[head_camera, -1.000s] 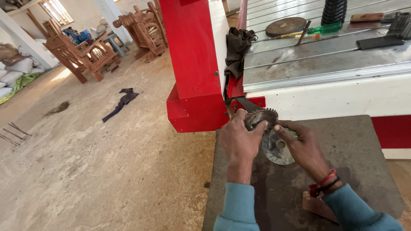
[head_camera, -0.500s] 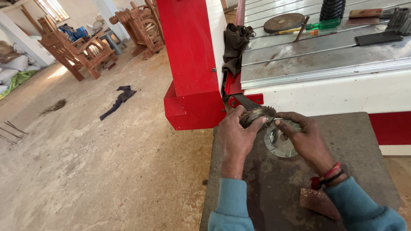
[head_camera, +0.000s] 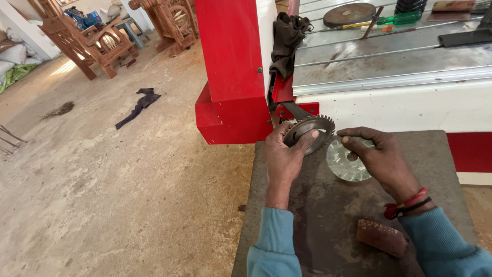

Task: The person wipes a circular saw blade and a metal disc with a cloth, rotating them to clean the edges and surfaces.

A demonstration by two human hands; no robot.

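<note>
My left hand (head_camera: 283, 156) grips a round toothed saw blade (head_camera: 310, 132), held tilted up over the far edge of a dark stone slab (head_camera: 328, 220). My right hand (head_camera: 382, 159) rests on a clear round plastic disc (head_camera: 347, 163) lying on the slab, its fingers curled over the disc's far rim just right of the blade. Both sleeves are teal, and the right wrist wears red and black bands.
A reddish-brown block (head_camera: 381, 237) lies on the slab near my right arm. Behind stands a red and white machine (head_camera: 233, 72) with a metal bed (head_camera: 389, 56) carrying a dark disc (head_camera: 349, 14), a green-handled screwdriver (head_camera: 397, 19) and a dark rag (head_camera: 286, 38). Wooden chairs (head_camera: 97, 43) stand at the far left.
The blade and the clear disc have come apart: my left hand lifted the blade up and left, while my right hand stays on the disc on the slab.
</note>
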